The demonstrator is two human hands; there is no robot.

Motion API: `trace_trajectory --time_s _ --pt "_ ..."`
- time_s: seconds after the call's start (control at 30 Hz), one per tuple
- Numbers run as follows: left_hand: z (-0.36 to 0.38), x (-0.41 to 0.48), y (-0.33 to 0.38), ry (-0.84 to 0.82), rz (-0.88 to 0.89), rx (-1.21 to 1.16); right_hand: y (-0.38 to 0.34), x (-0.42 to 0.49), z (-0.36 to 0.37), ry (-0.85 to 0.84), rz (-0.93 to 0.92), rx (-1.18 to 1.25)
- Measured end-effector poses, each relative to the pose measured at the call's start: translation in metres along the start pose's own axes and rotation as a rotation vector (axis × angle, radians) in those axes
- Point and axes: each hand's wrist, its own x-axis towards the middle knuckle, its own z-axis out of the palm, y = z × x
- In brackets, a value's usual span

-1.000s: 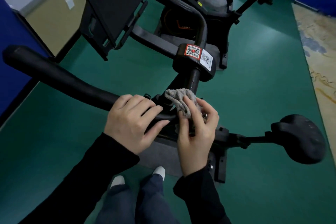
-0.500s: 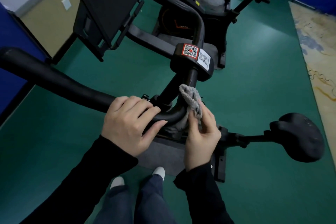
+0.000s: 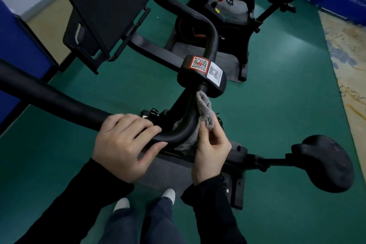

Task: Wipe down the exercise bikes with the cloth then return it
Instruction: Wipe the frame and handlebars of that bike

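The person stands at the near exercise bike [image 3: 233, 156], both hands up at the handlebar [image 3: 59, 99]. The left hand [image 3: 122, 144] is wrapped over the black bar just before its bend, fingers curled on top and the thumb underneath. The right hand [image 3: 210, 150] sits just beside it, on the far side of the bend, pinching the grey cloth [image 3: 205, 109] between thumb and fingers. The cloth lies against the bar where it curves up to the stem. A folded part of it rises above the right fingertips, nearly to the clamp block [image 3: 202, 73] with the two code stickers. The rest hangs under the bar, between the two hands. The saddle [image 3: 328, 164] is off to the right, and a second bike [image 3: 233, 16] stands farther back on the green floor [image 3: 287, 105].
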Motion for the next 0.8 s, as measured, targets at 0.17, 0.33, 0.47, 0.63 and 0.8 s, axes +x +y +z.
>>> trace_trajectory --time_s 0.17,0.33,0.47,0.63,0.8 --pt "0.0 0.002 0.002 -0.005 -0.019 0.008 -0.003 0.044 0.005 -0.07 -0.024 -0.101" --pt "-0.001 0.001 0.004 -0.033 -0.055 0.022 -0.01 0.027 -0.001 -0.106 -0.213 -0.276" --pt "-0.001 0.006 0.006 -0.029 -0.068 0.021 -0.023 0.042 -0.003 -0.182 -0.323 -0.43" --pt "-0.001 0.005 0.006 -0.035 -0.082 0.012 -0.041 0.065 -0.003 -0.353 -0.421 -0.641" --pt "0.0 0.006 0.007 -0.014 -0.084 -0.011 -0.059 0.089 -0.005 -0.56 -0.628 -0.773"
